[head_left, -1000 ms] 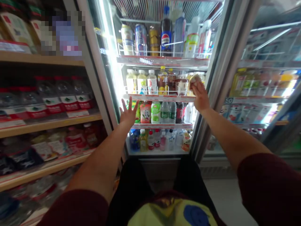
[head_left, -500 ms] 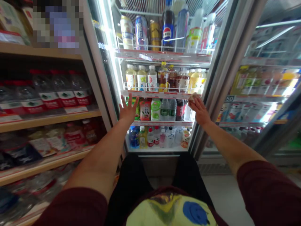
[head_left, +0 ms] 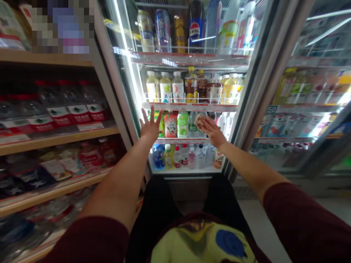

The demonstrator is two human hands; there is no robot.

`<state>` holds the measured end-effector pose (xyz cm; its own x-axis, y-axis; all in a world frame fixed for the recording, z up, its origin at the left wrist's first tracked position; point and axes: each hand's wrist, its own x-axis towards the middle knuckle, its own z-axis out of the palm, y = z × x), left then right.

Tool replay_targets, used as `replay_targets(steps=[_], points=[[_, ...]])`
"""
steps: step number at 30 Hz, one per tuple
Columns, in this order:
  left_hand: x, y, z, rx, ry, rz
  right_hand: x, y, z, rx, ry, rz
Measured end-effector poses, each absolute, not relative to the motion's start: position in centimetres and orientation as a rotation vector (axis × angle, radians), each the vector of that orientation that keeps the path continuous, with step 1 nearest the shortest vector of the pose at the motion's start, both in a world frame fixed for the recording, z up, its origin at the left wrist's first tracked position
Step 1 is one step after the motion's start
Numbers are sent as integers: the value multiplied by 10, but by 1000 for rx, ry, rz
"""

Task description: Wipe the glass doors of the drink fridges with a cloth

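Observation:
My left hand [head_left: 150,125] is spread with fingers apart, at the left side of the glass door [head_left: 178,63] of a lit drinks cooler; it seems to rest flat on the glass. A crumpled beige cloth [head_left: 201,120] lies under the fingers of my right hand [head_left: 214,131], pressed against the same door right of the middle. Behind the cloth, clear bottles with green labels are partly hidden. Between my hands show a red drink bottle [head_left: 170,125] and a green-and-white one [head_left: 182,124] on their shelf.
On the left, wooden shelves [head_left: 60,138] carry red-capped water bottles [head_left: 68,104]. Another glass-fronted cooler [head_left: 296,109] stands on the right. The door's metal frame [head_left: 253,84] rises right of my right hand. My knees are just before the cooler's base [head_left: 189,190].
My right hand has moved left and slightly down across the glass with the cloth, from near the right frame toward the middle. My left hand has stayed nearly in place.

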<state>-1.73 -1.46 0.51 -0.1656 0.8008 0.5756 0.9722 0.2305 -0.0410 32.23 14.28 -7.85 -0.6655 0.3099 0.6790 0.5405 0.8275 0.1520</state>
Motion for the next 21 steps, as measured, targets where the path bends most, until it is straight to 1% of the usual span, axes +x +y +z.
replay_targets(steps=[2,4,6,11,13,15,17,21], points=[[-17,-15,5,-1618,-2033,-445,304,134,-87,-519,-2518,-456],[-18,-15,6,-1609,-2043,-437,288,128,-90,-325,-2743,-469],[-19,-14,5,-1614,-2047,-450,274,126,-79,-209,-2810,-500],[-20,-13,5,-1630,-2050,-496,239,128,-9,-422,-2408,-564],[-20,-14,5,-1647,-2034,-522,227,125,15,-395,-2444,-600],[-21,-14,3,-1671,-2007,-566,218,125,39,-259,-2598,-651],[-22,-14,2,-1689,-1991,-609,209,131,69,-191,-2639,-683],[-23,-12,1,-1695,-2002,-625,181,151,134,-467,-2223,-577]])
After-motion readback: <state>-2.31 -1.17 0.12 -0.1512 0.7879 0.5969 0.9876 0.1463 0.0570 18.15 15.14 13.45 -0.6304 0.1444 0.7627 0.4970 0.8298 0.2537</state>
